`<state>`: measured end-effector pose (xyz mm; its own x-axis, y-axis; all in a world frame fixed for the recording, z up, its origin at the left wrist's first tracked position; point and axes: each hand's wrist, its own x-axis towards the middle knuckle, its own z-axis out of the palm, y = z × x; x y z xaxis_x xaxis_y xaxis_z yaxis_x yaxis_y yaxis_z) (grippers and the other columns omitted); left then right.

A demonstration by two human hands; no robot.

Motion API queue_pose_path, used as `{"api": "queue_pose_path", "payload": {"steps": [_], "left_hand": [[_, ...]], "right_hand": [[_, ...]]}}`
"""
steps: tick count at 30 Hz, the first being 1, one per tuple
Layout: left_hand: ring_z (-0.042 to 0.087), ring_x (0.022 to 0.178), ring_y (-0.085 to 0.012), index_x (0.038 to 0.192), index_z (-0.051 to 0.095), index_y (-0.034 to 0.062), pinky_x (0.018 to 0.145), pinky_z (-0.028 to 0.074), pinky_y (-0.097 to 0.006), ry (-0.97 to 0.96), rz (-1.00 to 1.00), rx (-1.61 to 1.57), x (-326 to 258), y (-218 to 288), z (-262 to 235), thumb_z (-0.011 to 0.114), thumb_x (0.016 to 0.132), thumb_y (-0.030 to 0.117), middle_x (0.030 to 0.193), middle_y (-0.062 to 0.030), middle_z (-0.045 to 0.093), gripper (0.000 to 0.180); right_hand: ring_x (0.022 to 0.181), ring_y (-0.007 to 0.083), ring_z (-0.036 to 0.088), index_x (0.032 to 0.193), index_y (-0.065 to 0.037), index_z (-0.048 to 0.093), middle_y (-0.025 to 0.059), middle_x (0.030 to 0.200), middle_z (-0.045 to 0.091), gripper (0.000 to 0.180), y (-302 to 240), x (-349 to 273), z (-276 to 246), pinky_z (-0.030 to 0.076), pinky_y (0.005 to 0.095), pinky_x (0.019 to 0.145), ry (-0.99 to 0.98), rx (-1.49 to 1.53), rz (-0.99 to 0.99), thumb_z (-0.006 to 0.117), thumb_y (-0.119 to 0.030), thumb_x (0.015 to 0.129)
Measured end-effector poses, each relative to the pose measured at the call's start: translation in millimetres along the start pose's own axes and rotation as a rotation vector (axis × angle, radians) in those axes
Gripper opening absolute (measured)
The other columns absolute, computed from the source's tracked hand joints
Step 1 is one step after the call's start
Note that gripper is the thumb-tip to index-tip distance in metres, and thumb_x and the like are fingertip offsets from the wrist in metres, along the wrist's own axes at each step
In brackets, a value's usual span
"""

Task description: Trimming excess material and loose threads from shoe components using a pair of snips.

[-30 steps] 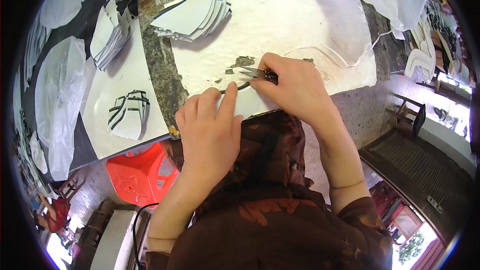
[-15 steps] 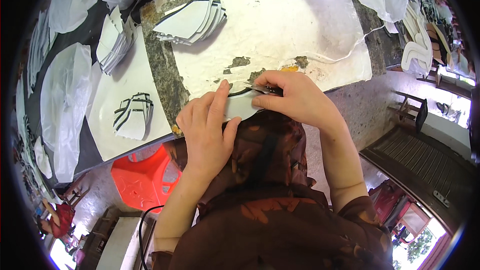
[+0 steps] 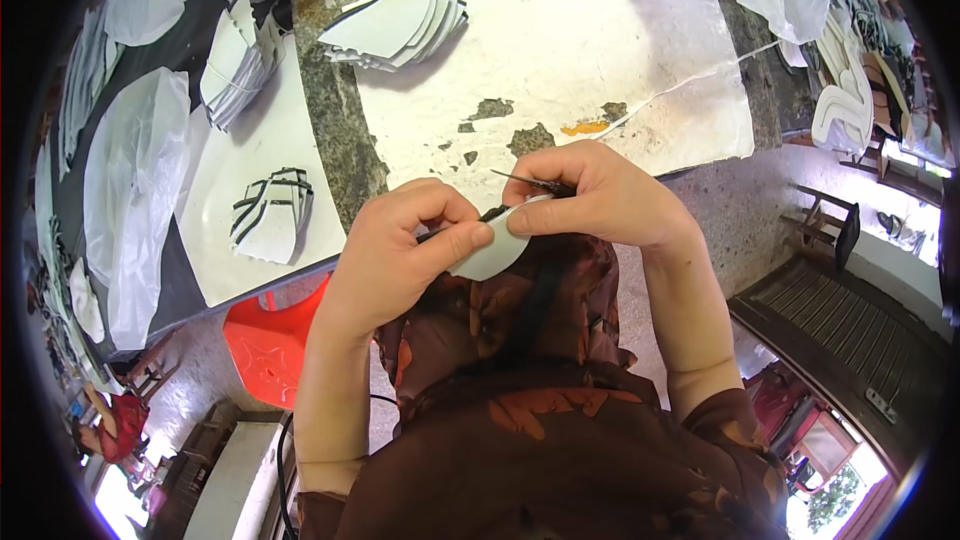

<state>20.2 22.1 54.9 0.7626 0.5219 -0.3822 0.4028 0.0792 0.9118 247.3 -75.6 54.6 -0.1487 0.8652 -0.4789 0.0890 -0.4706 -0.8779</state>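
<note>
A pale, curved, flat piece with a black edge strip (image 3: pixel 493 258) is held just off the table's front edge, above my lap. My left hand (image 3: pixel 395 245) is closed, pinching its left end between thumb and fingers. With thumb and fingers closed, my right hand (image 3: pixel 600 198) grips its right end. A thin, dark, pointed metal tool (image 3: pixel 535 181) also sticks out of my right hand toward the left; its handle is hidden, so its exact kind cannot be told. The black strip runs along the piece's upper edge and is partly covered by my fingers.
Similar pale pieces lie in a fanned stack (image 3: pixel 400 25), a bundle (image 3: pixel 238 70) and a small pile (image 3: pixel 275 215). A worn white sheet (image 3: pixel 580 30) covers the table. White cord (image 3: pixel 690 78) crosses it at right. Below the table at left stands a red plastic stool (image 3: pixel 265 345).
My left hand has gone from lying flat with fingers stretched out to pinching the piece. The piece has tilted and its pale face shows more. The tool's tip now points out leftward.
</note>
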Motion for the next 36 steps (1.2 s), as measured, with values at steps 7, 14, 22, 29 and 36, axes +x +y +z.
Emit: {"api": "queue_pose_path", "payload": {"steps": [7, 14, 22, 29, 36], "left_hand": [[0.054, 0.073, -0.0076, 0.092, 0.071, 0.0013, 0.067, 0.047, -0.028, -0.138, -0.136, -0.194, -1.8, -2.9, -7.1, 0.074, 0.096, 0.024, 0.074, 0.0003, 0.060, 0.024], [0.045, 0.067, -0.0019, 0.103, 0.073, 0.0009, 0.058, 0.035, -0.022, -0.187, -0.305, -0.255, -2.0, -7.2, -20.3, 0.074, 0.098, 0.021, 0.075, 0.0076, 0.057, 0.021], [0.052, 0.072, 0.0001, 0.112, 0.073, -0.0005, 0.062, 0.038, -0.018, -0.094, -0.242, -0.514, -5.3, -10.4, -13.9, 0.074, 0.097, 0.013, 0.086, 0.0062, 0.065, 0.020], [0.057, 0.076, -0.0012, 0.112, 0.072, -0.0003, 0.066, 0.044, -0.018, -0.035, -0.211, -0.476, -2.8, -3.0, -0.8, 0.076, 0.094, 0.007, 0.089, 0.0050, 0.067, 0.020], [0.055, 0.080, -0.0006, 0.117, 0.072, -0.0011, 0.068, 0.043, -0.018, -0.032, -0.151, -0.524, 2.2, -3.0, 8.7, 0.073, 0.098, 0.008, 0.092, 0.0042, 0.068, 0.021]], "right_hand": [[0.076, 0.0029, 0.051, 0.098, -0.002, 0.071, -0.0069, 0.081, 0.061, 0.019, 2.0, 4.6, 7.2, 0.040, 0.0225, 0.067, -0.083, 0.078, -0.016, 0.077, -0.019, 0.092], [0.088, 0.0155, 0.066, 0.109, -0.004, 0.074, 0.0049, 0.105, 0.069, 0.016, 2.0, 4.4, -2.0, 0.053, 0.0289, 0.083, 0.087, -0.183, -0.335, 0.066, -0.007, 0.095], [0.084, 0.0277, 0.071, 0.113, -0.016, 0.076, 0.0039, 0.112, 0.070, 0.037, -5.8, -7.1, 10.8, 0.057, 0.0395, 0.073, 0.311, -0.929, -0.451, 0.063, 0.000, 0.082], [0.081, 0.0318, 0.070, 0.109, -0.014, 0.073, 0.0083, 0.094, 0.071, 0.024, -7.5, -6.4, 8.9, 0.056, 0.0432, 0.070, 0.248, -0.824, -0.364, 0.063, -0.019, 0.088], [0.087, 0.0320, 0.070, 0.110, -0.010, 0.071, 0.0091, 0.095, 0.071, 0.026, -6.7, -6.6, 3.5, 0.054, 0.0427, 0.074, 0.225, -0.663, -0.466, 0.063, -0.032, 0.096]]}}
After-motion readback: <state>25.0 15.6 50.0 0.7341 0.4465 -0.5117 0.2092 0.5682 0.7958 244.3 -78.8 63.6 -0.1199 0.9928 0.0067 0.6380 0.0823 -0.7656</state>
